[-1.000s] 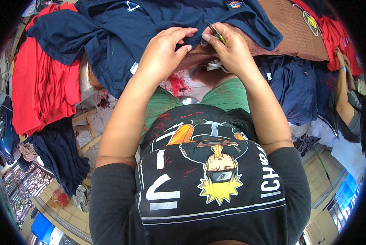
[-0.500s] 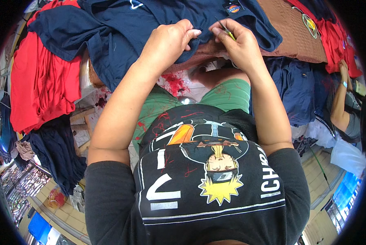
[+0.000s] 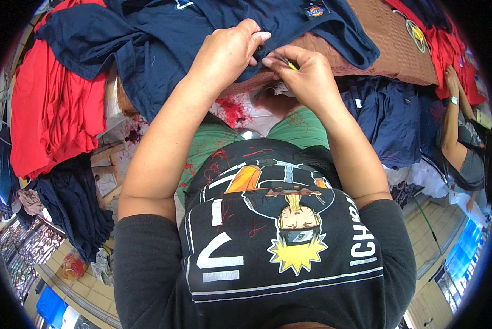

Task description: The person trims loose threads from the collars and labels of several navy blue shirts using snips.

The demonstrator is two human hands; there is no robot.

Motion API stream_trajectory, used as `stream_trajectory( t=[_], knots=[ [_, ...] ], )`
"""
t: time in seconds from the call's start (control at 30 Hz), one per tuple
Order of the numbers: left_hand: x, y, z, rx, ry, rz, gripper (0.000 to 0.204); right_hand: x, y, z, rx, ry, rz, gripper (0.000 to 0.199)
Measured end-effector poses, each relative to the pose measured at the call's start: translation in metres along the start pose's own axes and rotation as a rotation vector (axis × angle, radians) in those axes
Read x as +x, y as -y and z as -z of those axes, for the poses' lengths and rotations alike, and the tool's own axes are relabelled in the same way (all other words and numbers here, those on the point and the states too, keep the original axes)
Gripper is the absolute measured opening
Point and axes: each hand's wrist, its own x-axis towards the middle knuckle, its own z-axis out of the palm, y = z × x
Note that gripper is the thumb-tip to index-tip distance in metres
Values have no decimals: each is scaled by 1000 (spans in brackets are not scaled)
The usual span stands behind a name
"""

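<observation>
A navy blue garment [image 3: 141, 33] with a tag near its right part lies spread over the work surface. Pinched at its near edge, a gathered bit of the cloth is held by my left hand [image 3: 224, 52], its fingers closed. My right hand [image 3: 306, 71] is closed on a small yellow-green tool [image 3: 291, 65] with a thin dark tip. Its fingertips come close beside the cloth at my left hand; most of the tool is hidden in my fingers, and whether its tip touches the cloth I cannot tell.
A brown textured cover [image 3: 402, 46] lies under the garment. Red cloth [image 3: 59, 115] hangs at left, dark blue cloth [image 3: 380, 120] at right. Coiled cord [image 3: 415, 35] rests on the cover. Another person's arm [image 3: 453, 109] reaches toward red cloth at far right. Red thread scraps lie on my lap.
My right hand has moved left and slightly down with the tool, closer to my left hand. The left hand has raised slightly, still pinching the garment.
</observation>
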Motion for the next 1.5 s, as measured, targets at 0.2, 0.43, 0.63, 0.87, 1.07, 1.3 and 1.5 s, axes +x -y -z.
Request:
stream_trajectory(
  t=[0.2,0.43,0.63,0.87,1.07,1.3,1.5],
  knots=[
    [0,3,2,-40,29,-2,27,18,3,21,366,74,-208,18],
    [1,6,3,-82,69,16,27,33,8,28,455,92,-356,20],
    [2,3,4,-44,67,41,26,23,10,24,10,195,-139,27],
    [1,17,2,-366,130,89,27,28,13,25,-56,68,-97,16],
    [-2,17,0,-233,102,-68,25,30,15,22,-109,22,17,16],
    [-1,2,14,-75,205,-20,19,37,26,30,-253,95,58,19],
    [1,17,8,-282,226,12,18,35,22,64,-242,277,180,26]
  ],
)
